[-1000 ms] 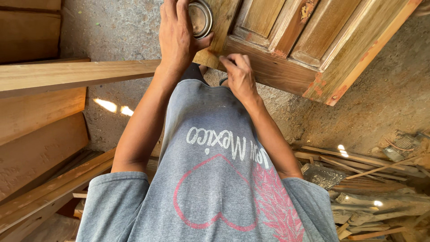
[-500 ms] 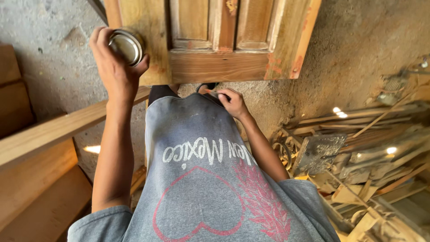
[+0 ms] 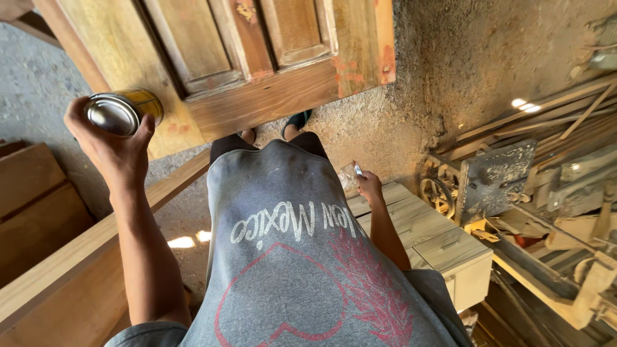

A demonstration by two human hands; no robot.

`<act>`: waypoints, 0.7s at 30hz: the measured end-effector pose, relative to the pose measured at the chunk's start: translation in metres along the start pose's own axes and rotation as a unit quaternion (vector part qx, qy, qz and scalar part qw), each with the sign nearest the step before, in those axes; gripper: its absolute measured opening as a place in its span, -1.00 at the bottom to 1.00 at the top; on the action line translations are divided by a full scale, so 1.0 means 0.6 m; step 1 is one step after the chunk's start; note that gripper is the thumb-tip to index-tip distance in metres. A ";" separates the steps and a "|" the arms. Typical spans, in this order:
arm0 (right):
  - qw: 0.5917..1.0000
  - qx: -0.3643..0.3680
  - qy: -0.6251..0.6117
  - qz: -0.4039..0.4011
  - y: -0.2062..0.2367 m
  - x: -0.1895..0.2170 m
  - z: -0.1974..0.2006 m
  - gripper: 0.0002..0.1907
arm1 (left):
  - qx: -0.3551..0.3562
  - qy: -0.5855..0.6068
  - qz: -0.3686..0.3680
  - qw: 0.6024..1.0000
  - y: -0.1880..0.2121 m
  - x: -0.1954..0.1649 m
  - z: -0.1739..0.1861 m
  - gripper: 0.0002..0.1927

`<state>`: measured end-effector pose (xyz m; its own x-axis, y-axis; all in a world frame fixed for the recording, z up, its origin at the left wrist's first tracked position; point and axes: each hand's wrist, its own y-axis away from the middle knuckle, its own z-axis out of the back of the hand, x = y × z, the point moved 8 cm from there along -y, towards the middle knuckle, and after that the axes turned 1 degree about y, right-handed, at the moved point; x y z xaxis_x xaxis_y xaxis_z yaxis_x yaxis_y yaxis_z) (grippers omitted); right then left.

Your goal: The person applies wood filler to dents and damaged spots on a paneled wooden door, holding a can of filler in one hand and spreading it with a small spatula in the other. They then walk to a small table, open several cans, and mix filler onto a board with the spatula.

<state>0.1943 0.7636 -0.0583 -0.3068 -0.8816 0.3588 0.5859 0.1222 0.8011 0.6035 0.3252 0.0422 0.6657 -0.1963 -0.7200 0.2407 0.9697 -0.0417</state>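
Observation:
My left hand (image 3: 112,144) is raised at the left and grips a small round metal can (image 3: 122,112) with a yellow side and shiny lid. It hovers in front of the lower left part of a panelled wooden door (image 3: 257,71) that lies across the top of the view. My right hand (image 3: 367,183) hangs low beside my hip, fingers closed on a small pale thin object that sticks out above it; I cannot tell what it is. My grey shirt fills the middle of the view.
A light grey cabinet with drawers (image 3: 437,238) stands right of me. Rusty metal machinery (image 3: 488,180) and a pile of wood scraps (image 3: 565,135) lie further right. Long wooden planks (image 3: 77,250) run along the left. The floor (image 3: 398,128) is covered in sawdust.
My view has swung left and down along the door. My left hand with the can has stayed raised at the left. My right hand has dropped from the door's bottom edge to my side.

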 end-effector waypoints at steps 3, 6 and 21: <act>1.000 -0.002 -0.013 0.021 -0.017 0.001 0.000 -0.78 | 0.011 0.012 -0.012 1.000 0.003 -0.050 -0.021 -0.10; 0.999 0.018 -0.024 0.030 -0.042 0.007 0.003 -0.78 | 0.020 -0.001 -0.038 0.999 0.008 -0.121 -0.053 -0.06; 0.990 0.020 -0.124 0.063 -0.152 -0.032 0.133 -0.79 | 0.156 0.070 -0.112 0.979 0.077 -0.424 -0.291 -0.06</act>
<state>0.0868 0.8059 -0.0999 -0.4097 -0.7200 0.5601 0.6025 0.2474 0.7588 0.3219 0.4452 0.1026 0.4742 -0.3560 -0.8052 0.5883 0.8085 -0.0110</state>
